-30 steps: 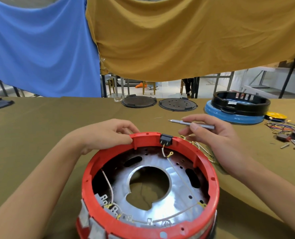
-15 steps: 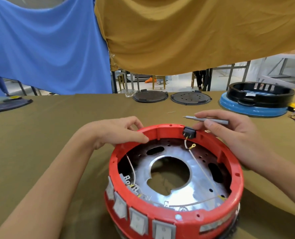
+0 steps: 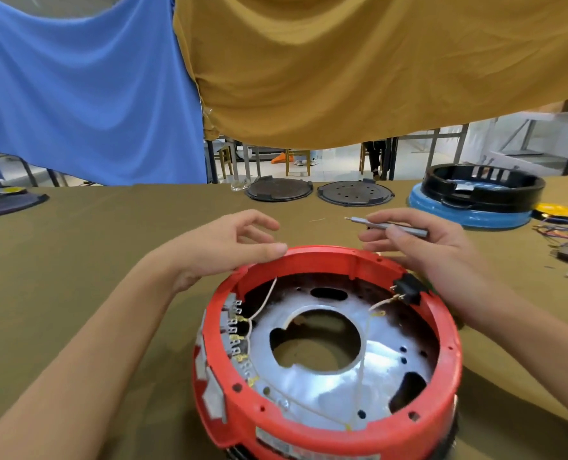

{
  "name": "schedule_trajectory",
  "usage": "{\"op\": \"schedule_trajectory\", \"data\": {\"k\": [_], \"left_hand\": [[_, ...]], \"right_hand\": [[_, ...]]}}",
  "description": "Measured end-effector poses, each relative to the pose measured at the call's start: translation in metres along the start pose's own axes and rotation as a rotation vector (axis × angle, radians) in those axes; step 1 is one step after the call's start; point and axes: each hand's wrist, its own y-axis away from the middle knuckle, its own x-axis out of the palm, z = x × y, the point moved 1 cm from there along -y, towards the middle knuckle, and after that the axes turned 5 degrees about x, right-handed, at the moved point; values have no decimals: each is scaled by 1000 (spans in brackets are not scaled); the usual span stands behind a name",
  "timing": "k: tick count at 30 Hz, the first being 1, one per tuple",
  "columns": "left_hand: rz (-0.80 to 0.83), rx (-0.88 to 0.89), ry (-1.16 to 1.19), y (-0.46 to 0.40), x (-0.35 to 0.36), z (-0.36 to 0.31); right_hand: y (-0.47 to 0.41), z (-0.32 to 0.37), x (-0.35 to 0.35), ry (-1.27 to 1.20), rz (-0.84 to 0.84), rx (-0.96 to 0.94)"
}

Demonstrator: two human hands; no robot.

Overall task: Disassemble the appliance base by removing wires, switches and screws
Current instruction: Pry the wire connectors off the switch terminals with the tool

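Work table (image 3: 77,260), covered in olive cloth, carries all items; blue and mustard drapes hang behind it. Red appliance base (image 3: 309,260), a round open shell, stands at near centre with its cavity facing up. Inside it, a silver metal plate (image 3: 369,376) with a large central hole. Blue-and-black appliance base (image 3: 475,207) sits far right, well apart. Two dark round plates (image 3: 277,191) (image 3: 354,193) lie side by side at the far edge. Left hand (image 3: 223,247): thumb laid on the far-left rim of the red base, fingers loosely arched above the cloth, grasping nothing. Right hand (image 3: 425,247): just beyond the far-right rim, pinching a slim metal screwdriver (image 3: 389,224) that lies level, tip pointing left. Row of white switches (image 3: 209,390) is set in the left wall, their terminals showing inside. Loose wire bundle (image 3: 561,232) lies at far right. Black socket (image 3: 408,288) is clipped into the right wall, a thin white wire (image 3: 362,360) trailing from it across the plate. Judged risks: the base, steadied by one thumb only, may swivel or tip when the tool bears on a screw; the screwdriver tip may slip and snag the thin wires; tugged leads may tear at their terminals instead of sliding free.
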Motion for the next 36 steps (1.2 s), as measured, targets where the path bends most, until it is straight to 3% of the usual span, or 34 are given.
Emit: {"op": "schedule_trajectory", "data": {"k": [5, 8, 12, 16, 18, 21, 23, 26, 28, 33, 36], "left_hand": [[311, -158, -109, 18, -20, 3], [244, -133, -67, 13, -18, 3], [-49, 27, -8, -2, 2, -1], [-193, 95, 12, -6, 4, -4], [-137, 39, 27, 3, -15, -1], [156, -115, -40, 15, -29, 6], [267, -138, -86, 16, -28, 8], [264, -31, -101, 12, -26, 8], [238, 49, -83, 9, -18, 3], [7, 162, -129, -4, 12, -4], [169, 36, -169, 3, 5, -1]], "right_hand": [[2, -2, -1, -27, 152, 114], [2, 1, -3, 59, 150, 101], [-3, 3, -12, 37, -50, 41], [-1, -1, -8, 52, 2, 32], [1, 0, -4, 47, 48, 17], [3, 0, 0, 53, 116, 21], [5, -1, 2, 94, 177, 30], [7, 1, 3, 121, 227, 19], [6, 4, 0, 128, 132, -39], [4, 4, -5, 146, 8, -78], [7, 6, 0, 138, 95, -53]]}}
